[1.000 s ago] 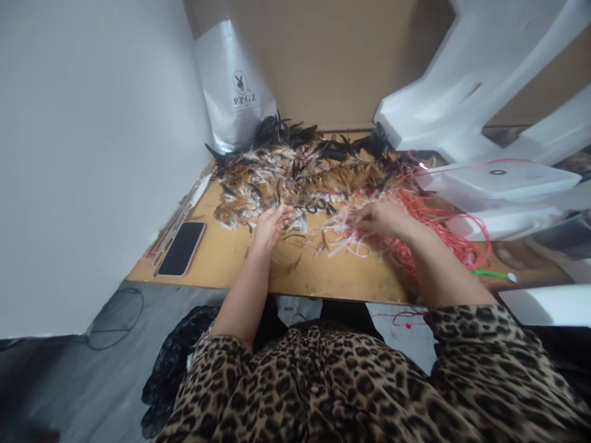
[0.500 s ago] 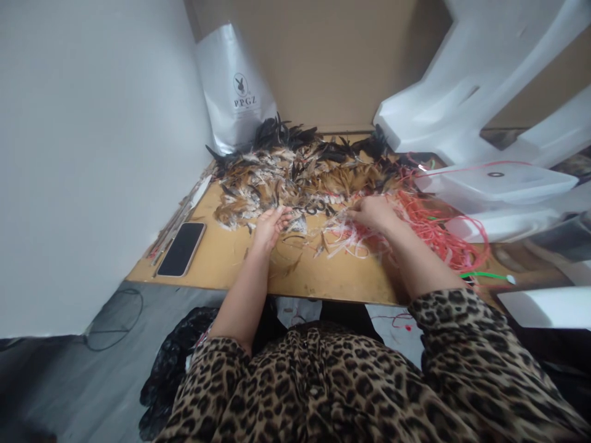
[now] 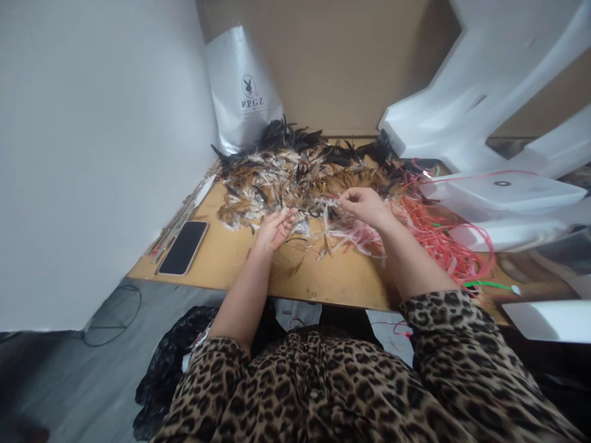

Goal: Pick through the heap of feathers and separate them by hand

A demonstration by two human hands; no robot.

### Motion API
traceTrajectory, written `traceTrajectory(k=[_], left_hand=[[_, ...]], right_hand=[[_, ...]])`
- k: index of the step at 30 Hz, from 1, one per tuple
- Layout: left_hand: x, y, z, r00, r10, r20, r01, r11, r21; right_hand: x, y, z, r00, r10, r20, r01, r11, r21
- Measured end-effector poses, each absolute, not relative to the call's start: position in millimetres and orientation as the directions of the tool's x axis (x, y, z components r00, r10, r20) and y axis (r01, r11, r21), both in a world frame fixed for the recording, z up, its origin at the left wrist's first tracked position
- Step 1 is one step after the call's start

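Since a second before, my right hand (image 3: 367, 205) had lifted off the pale strips (image 3: 353, 232) and pinched what looked like one thin strand, too fine to tell. My left hand (image 3: 274, 229) lay half-open, palm up, at the near edge of the feather pile (image 3: 295, 175) on the counter (image 3: 323, 280). Pulling upward could snag the red cord (image 3: 438, 237) right of the pile and drag feathers off. Behind the pile, a silver bag (image 3: 242, 92) stood, contents hidden.

Soft, even indoor light, faint shadows, strong wide-angle bending at edges, slight overall blur
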State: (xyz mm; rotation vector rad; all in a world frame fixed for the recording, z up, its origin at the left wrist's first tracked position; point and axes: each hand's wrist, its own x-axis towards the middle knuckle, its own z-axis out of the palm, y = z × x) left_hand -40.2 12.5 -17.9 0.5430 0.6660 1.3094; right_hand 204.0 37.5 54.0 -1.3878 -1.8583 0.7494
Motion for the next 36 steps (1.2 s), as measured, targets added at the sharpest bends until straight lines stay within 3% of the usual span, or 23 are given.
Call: traceTrajectory(k=[4,10,13,17,20,25,31,36], left_hand=[[-40.9,11.7,-17.5,0.148,0.981,-0.123,-0.708,0.192,0.680],[-38.9,10.3,-15.3,0.170,0.978,-0.121,-0.688,0.206,0.696],[-38.3,9.6,-13.2,0.157,0.977,-0.145,-0.670,0.213,0.711],[-38.5,9.3,-11.7,0.141,0.978,-0.154,-0.674,0.209,0.709],[-38.9,9.7,-12.9,0.152,0.977,-0.151,-0.678,0.214,0.703],[-39.5,10.8,-16.4,0.163,0.978,-0.129,-0.690,0.207,0.694],[-39.4,10.9,-16.2,0.130,0.979,-0.156,-0.685,0.202,0.700],[-40.3,11.8,-18.5,0.126,0.982,-0.137,-0.698,0.186,0.692]], right_hand=[[186.1,38.4,52.9,-0.226,0.960,0.163,0.497,0.258,-0.829],[181.7,39.4,52.1,-0.278,0.960,0.023,0.301,0.110,-0.947],[188.2,38.2,52.4,-0.295,0.956,0.003,0.344,0.109,-0.933],[203.5,32.6,44.0,-0.493,0.869,-0.046,0.497,0.237,-0.835],[213.5,24.7,35.1,-0.615,0.779,-0.122,0.617,0.379,-0.689],[225.1,18.2,33.2,-0.542,0.799,-0.261,0.829,0.455,-0.327],[231.7,22.8,50.9,-0.521,0.834,-0.182,0.803,0.406,-0.437],[215.8,19.1,44.3,-0.467,0.857,-0.217,0.877,0.418,-0.237]])
